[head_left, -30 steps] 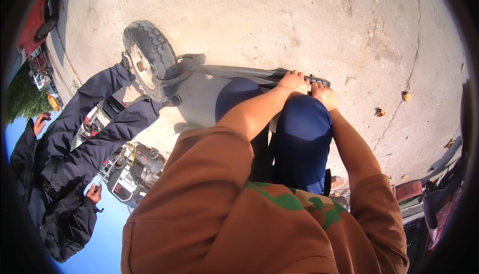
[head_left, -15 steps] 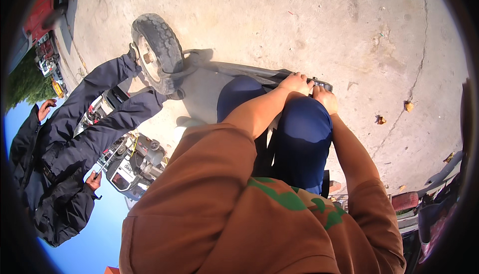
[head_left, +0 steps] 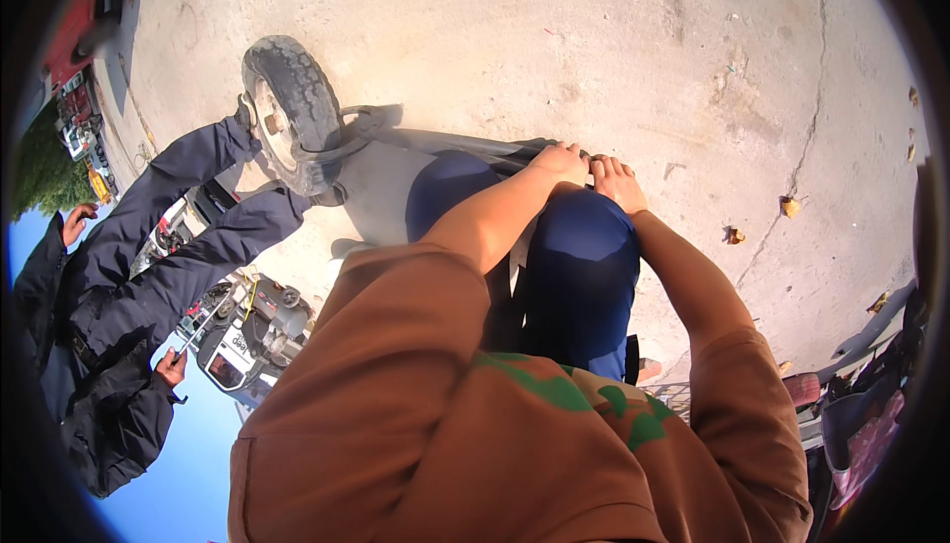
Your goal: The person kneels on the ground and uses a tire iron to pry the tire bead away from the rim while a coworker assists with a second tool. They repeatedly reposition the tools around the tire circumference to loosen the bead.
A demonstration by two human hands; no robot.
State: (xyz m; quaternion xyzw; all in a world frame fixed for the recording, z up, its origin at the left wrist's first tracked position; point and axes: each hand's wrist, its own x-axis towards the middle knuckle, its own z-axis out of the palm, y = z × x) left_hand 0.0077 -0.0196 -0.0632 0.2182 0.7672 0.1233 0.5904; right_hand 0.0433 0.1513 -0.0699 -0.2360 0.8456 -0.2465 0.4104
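Note:
A long dark bar (head_left: 450, 141) runs from the wheel to my hands, just beyond my knees. My left hand (head_left: 560, 161) is closed over it near its right end. My right hand (head_left: 616, 183) lies next to it, fingers curled over the bar's end, which they now hide. Some of the fingertips on the far side are hidden. At the bar's other end a small wheel (head_left: 302, 98) with a worn black tyre and pale rim stands tilted, a curved dark metal piece (head_left: 332, 153) around its lower side.
A co-worker in dark clothes (head_left: 129, 281) stands at the left, feet beside the wheel, a thin rod in one hand. Behind are a white vehicle (head_left: 237, 345) and a red one (head_left: 71, 29). Dry leaves (head_left: 789, 207) lie on the cracked concrete (head_left: 614, 39); clutter fills the lower right.
My right hand has shifted its hold and now covers the bar's end, which showed before. The view has slid slightly, moving most things left. The wheel's pose looks the same.

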